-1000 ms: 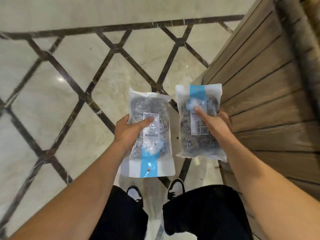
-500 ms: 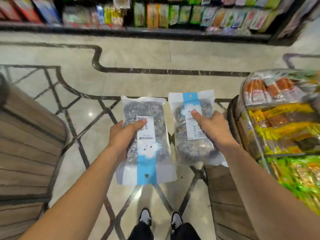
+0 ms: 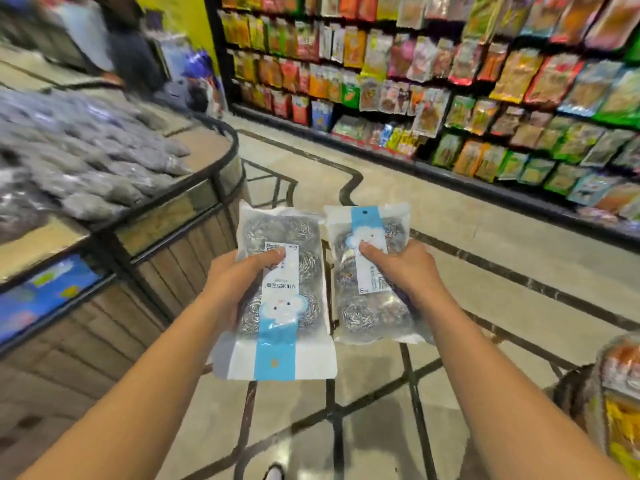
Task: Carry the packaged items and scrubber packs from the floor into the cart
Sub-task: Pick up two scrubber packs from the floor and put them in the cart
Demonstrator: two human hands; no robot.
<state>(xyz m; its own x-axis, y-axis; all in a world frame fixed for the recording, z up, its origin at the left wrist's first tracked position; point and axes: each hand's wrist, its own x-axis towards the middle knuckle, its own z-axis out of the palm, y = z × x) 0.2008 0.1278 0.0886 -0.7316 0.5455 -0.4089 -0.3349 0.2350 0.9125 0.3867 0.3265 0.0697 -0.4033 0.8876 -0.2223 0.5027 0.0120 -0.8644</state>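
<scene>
Two clear packs of steel-wool scrubbers with blue and white labels are held side by side in front of me, above the floor. My left hand (image 3: 239, 275) grips the left scrubber pack (image 3: 280, 313), thumb on its white label, fingers underneath. My right hand (image 3: 401, 268) grips the right scrubber pack (image 3: 367, 306) the same way, thumb near its blue cloud print. The left pack's blue strip points toward me, the right pack's away. No cart is in view.
A wooden display stand (image 3: 145, 258) heaped with grey bagged goods fills the left. Shelves of colourful snack packets (image 3: 467, 81) line the far right wall. Another display with wrapped packets (image 3: 620, 393) sits at the right edge. A patterned marble floor (image 3: 381, 410) lies below. Blurred people (image 3: 114, 36) stand far left.
My view has swung up and round from the floor to the aisle and shelves. Both hands keep their hold on the packs, still side by side.
</scene>
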